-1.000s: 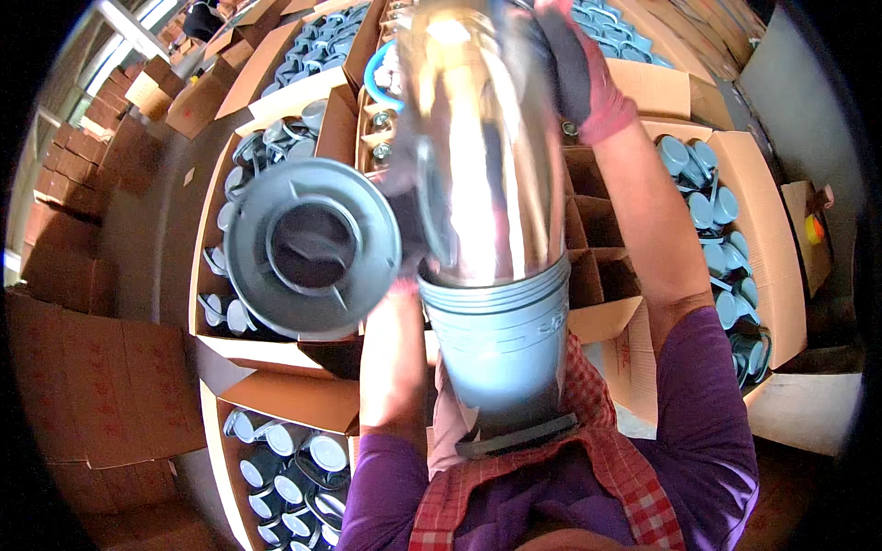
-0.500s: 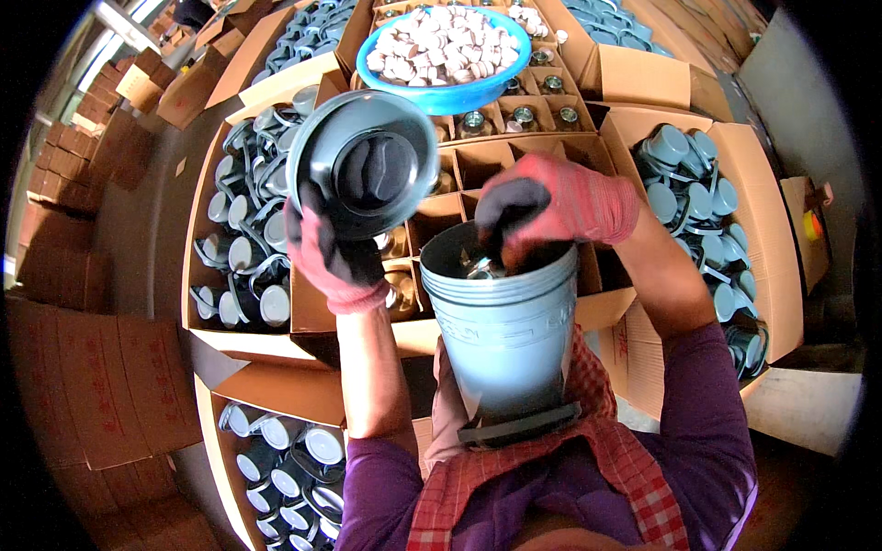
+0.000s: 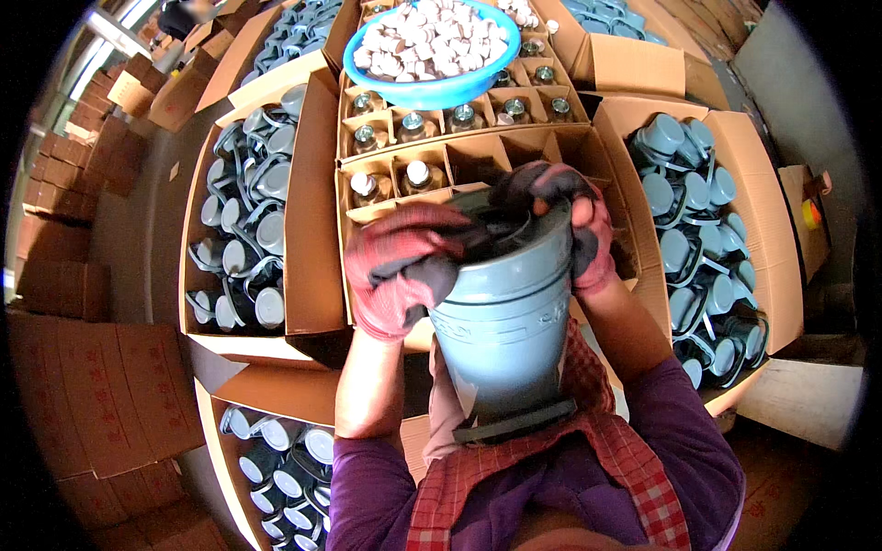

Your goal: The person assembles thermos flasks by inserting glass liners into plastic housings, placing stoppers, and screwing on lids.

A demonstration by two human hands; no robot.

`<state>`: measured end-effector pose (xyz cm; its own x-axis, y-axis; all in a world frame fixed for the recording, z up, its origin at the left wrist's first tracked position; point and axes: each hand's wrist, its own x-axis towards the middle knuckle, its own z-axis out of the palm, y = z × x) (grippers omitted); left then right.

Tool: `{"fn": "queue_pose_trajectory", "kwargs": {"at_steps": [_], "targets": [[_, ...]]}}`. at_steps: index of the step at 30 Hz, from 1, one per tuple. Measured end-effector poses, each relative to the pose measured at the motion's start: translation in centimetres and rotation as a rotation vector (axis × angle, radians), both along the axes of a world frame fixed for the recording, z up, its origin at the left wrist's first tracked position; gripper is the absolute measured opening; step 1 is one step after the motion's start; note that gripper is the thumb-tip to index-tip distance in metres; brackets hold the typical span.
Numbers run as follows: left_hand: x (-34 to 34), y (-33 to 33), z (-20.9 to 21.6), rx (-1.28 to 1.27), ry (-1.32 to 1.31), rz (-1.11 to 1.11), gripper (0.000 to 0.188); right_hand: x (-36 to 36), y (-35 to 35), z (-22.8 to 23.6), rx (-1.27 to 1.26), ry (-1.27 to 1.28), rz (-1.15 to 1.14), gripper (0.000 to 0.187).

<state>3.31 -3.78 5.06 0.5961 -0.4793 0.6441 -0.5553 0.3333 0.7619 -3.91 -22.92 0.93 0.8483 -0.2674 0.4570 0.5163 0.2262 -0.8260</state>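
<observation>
In front of my chest stands a blue-grey plastic flask shell (image 3: 505,331), tapering toward a dark foot at its lower end. A round, glossy blue-grey screw-on cover (image 3: 525,264) sits over its upper mouth and hides the inside. My left hand (image 3: 404,271), in a red glove with dark palm, curls over the cover's left edge. Gloved alike, my right hand (image 3: 574,220) has its fingers bent over the far right rim. Both hands are closed on the cover. Motion blurs the left glove somewhat.
Beyond my hands is a divided carton (image 3: 478,138) with capped glass bottles. A blue basin (image 3: 423,95) of white caps rests on it. Cartons of blue-grey handled parts stand left (image 3: 308,202), right (image 3: 772,275) and lower left (image 3: 220,459). Brown boxes (image 3: 101,395) are stacked farther left.
My left hand has brought the cover from the upper left down onto the flask shell. My right hand has come out of the mouth and taken hold of the rim.
</observation>
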Motion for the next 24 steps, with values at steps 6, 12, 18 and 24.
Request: {"fn": "queue_pose_trajectory", "kwargs": {"at_steps": [6, 12, 18, 24], "targets": [[0.7, -0.3, -1.4, 0.003, 0.113, -0.049, 0.054, -0.9, 0.1, 1.8, -0.156, -0.027, -0.164, 0.039], [0.0, -1.0, 0.0, -0.011, 0.232, 0.049, 0.034, -0.6, -1.1, 1.8, -0.305, 0.169, -0.279, 0.028], [0.4, -1.9, 1.4, -0.02, -0.298, 0.0, 0.031, -0.1, -1.7, -0.3, -0.027, -0.205, -0.06, 0.032], [1.6, -2.5, 3.3, 0.04, -0.435, -0.137, 0.033, -1.9, -1.7, 2.2, -0.174, -0.04, -0.125, 0.047]]}}
